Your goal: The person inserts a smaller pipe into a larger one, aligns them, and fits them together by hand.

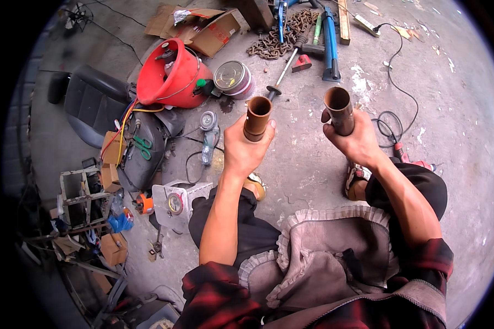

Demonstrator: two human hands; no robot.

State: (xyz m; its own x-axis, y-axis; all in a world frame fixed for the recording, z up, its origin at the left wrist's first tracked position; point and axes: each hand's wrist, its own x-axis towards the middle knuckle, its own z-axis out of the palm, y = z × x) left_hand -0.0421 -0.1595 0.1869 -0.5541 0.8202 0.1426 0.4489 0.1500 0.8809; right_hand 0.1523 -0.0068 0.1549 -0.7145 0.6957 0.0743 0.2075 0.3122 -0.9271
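A seated person in a dark apron (343, 236) presents two short, rust-brown metal tubes above the concrete floor (302, 175), one per hand. The left hand (242, 151) is closed around the lower part of the left tube (257, 118), thumb on its right side; the open mouth points upward and away from the body. The right hand (358, 141) is likewise clenched around the right tube (339, 112), fingers wrapped on its left side, the bore also facing up. The two tubes are held well apart, roughly level, near the knees and not touching. On the person's left side, in my view of the floor, an angle grinder (209, 137) lies beyond the left forearm; past it stand a lidded tin (231, 78) and a red bucket (195, 66). Ahead, a rusty chain (280, 38) is heaped near a green-handled hammer (316, 38) and a blue tool (330, 46). A red power tool (402, 153) rests beside the right knee.
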